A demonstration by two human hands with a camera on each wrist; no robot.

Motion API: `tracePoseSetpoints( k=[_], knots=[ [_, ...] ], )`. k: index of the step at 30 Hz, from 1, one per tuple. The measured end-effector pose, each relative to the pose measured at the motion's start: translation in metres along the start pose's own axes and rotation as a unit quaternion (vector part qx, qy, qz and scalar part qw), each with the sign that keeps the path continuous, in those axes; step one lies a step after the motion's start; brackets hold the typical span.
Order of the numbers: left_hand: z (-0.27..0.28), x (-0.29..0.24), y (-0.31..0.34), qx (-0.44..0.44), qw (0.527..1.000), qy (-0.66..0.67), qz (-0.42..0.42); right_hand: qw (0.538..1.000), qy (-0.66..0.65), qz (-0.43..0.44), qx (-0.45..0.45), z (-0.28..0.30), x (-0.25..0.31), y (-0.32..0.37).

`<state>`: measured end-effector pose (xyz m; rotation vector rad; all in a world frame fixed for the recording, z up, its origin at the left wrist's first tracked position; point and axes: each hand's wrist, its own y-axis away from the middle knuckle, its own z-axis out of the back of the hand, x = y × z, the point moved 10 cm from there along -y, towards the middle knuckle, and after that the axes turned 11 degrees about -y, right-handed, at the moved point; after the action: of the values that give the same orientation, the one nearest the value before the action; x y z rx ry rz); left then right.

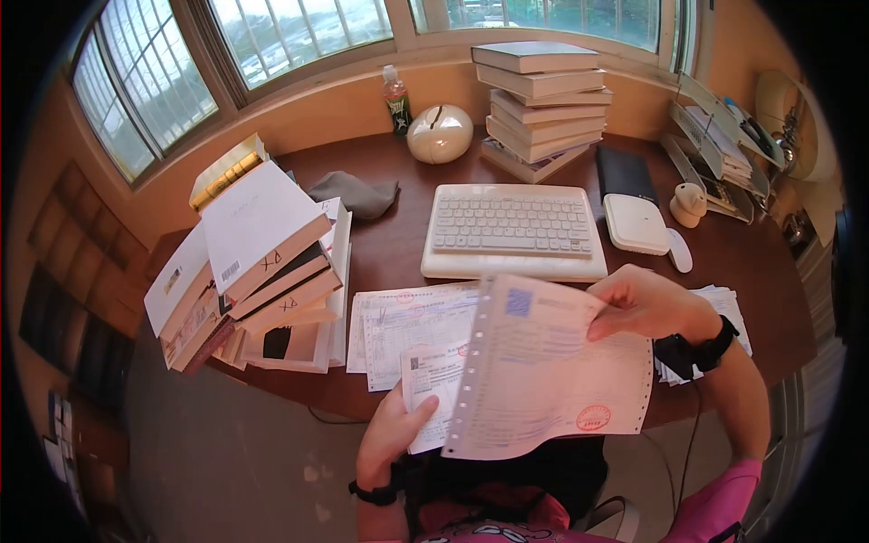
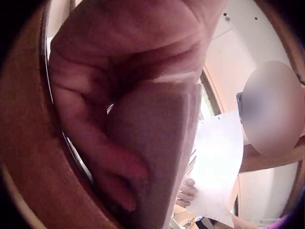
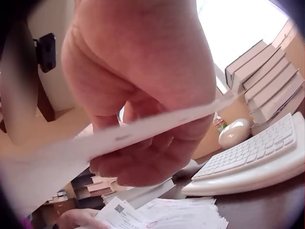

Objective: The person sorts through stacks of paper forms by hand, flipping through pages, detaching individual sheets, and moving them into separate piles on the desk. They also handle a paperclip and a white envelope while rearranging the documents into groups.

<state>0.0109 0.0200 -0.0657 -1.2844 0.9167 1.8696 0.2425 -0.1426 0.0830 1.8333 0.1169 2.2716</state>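
Note:
My right hand (image 1: 656,303) pinches a large invoice sheet (image 1: 543,371) at its upper right, thumb on the near side. The sheet has punched holes along both side edges, a blue square code and a red oval stamp. It hangs tilted over the desk's front edge and overlaps the papers behind it. My left hand (image 1: 391,430) grips a thick wad of smaller printed slips (image 1: 433,398), thumb on top; in the left wrist view the fingers curl under the wad (image 2: 152,138). More invoices (image 1: 389,317) lie on the desk just beyond the left hand.
A white keyboard (image 1: 511,222) on a white base lies ahead of the hands. Leaning books (image 1: 262,226) crowd the left side, and a tall book stack (image 1: 543,100) stands at the back. A mouse (image 1: 679,251) and other papers (image 1: 729,317) lie on the right.

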Motion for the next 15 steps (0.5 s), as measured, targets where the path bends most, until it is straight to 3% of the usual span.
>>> tracePoseSetpoints(
  k=[2,5,7,9,12,13,15],
  knots=[
    [0.000,0.014,-0.001,0.004,0.999,0.033,0.007,0.997,0.069,-0.029,0.004,-0.009,-0.004,-0.012],
    [-0.001,0.017,0.000,-0.006,0.997,0.068,0.023,0.986,0.156,0.013,0.059,-0.035,-0.016,-0.045],
    [0.001,0.010,0.001,-0.019,0.997,0.068,0.034,0.947,0.306,0.024,0.095,-0.053,-0.033,-0.068],
    [0.002,0.022,0.006,-0.045,0.969,0.207,0.126,0.944,0.317,-0.007,0.093,-0.062,-0.053,-0.091],
    [0.002,0.023,0.002,-0.045,0.961,0.257,0.091,0.941,0.325,-0.040,0.086,-0.070,-0.068,-0.112],
    [0.003,0.023,0.003,-0.048,0.961,0.257,0.093,0.942,0.322,-0.044,0.078,-0.072,-0.069,-0.116],
    [0.005,0.012,0.003,-0.042,0.997,0.038,0.056,0.952,0.299,-0.035,0.050,-0.074,-0.062,-0.115]
  ],
)
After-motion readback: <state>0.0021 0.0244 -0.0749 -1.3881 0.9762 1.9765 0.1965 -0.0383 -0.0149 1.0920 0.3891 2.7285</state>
